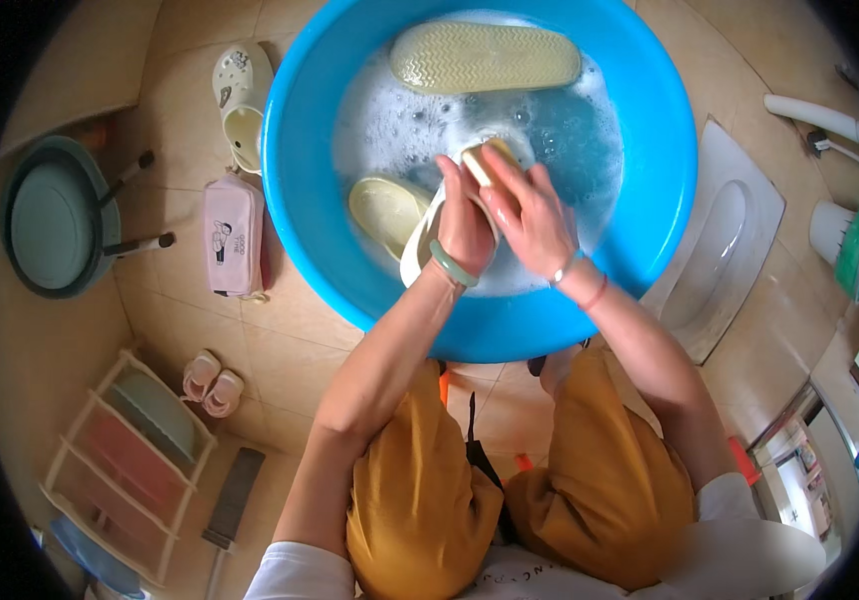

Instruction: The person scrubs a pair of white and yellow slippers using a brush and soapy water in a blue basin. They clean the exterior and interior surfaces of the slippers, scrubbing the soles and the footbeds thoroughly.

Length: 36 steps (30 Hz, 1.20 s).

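Observation:
A large blue basin point(295, 190) holds sudsy water in front of me. My left hand point(468, 225) is in it, fingers curved, beside a pale cream clog point(387, 212). A white curved band point(420, 245) runs under that hand; whether it belongs to the same clog I cannot tell. In my right hand point(535, 220) is a small cream block with a brownish edge point(485, 165), possibly a scrubbing brush, pressed near the left fingers. Farther back, another pale yellow clog point(485, 58) floats with its patterned sole up. Suds hide the lower parts.
Left of the basin are a decorated cream clog point(243, 95) and a pink pouch point(233, 237). Beyond sit stacked grey-green basins point(55, 225), small pink shoes point(212, 383) and a rack point(130, 450). A squat toilet point(720, 250) lies right, near a white pipe point(830, 122).

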Each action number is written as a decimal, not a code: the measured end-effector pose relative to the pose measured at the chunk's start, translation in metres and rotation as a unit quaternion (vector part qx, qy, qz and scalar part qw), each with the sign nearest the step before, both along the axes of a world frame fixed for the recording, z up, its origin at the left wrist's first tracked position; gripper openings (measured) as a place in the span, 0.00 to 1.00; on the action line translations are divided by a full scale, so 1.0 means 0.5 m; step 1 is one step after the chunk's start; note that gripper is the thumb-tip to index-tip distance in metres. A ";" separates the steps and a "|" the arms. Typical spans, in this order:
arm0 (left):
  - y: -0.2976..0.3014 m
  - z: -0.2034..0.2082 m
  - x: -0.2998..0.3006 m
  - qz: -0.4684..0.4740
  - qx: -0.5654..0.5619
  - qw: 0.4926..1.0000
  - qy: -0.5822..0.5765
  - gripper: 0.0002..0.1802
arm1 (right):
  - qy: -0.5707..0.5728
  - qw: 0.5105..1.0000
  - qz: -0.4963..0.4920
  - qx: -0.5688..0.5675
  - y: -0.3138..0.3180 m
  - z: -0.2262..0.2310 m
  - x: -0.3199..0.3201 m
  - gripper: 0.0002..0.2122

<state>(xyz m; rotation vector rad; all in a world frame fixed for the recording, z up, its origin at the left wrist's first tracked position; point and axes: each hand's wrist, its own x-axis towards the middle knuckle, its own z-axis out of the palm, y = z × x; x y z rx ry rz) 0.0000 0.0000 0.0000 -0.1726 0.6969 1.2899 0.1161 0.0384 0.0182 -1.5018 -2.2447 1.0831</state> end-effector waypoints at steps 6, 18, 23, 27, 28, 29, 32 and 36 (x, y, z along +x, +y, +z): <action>0.012 0.016 0.010 0.005 0.070 0.998 0.004 0.46 | -0.136 0.990 -0.022 0.020 0.082 -0.020 -0.035 0.22; -0.003 0.030 -0.024 -0.010 0.042 0.999 -0.019 0.48 | -0.081 0.996 -0.041 -0.008 0.043 0.020 -0.042 0.20; -0.009 0.081 -0.033 -0.018 -0.009 0.999 0.029 0.34 | -0.110 0.983 -0.129 0.068 0.099 -0.108 0.094 0.23; 0.017 0.102 -0.062 -0.020 -0.054 0.989 0.136 0.24 | -0.180 0.969 -0.168 -0.022 0.054 -0.140 0.082 0.26; 0.015 0.091 -0.057 -0.005 -0.067 0.987 0.144 0.24 | -0.138 0.961 -0.219 -0.093 0.049 -0.140 0.064 0.26; 0.014 0.080 -0.055 0.010 -0.079 0.985 0.153 0.24 | -0.029 0.967 -0.232 -0.103 0.056 -0.142 0.060 0.27; 0.018 0.069 -0.067 0.033 -0.115 0.987 0.110 0.23 | 0.150 0.949 -0.238 -0.140 0.066 -0.140 0.056 0.29; 0.018 0.071 -0.078 0.034 -0.124 0.986 0.109 0.24 | 0.193 0.924 -0.279 -0.179 0.064 -0.145 0.054 0.30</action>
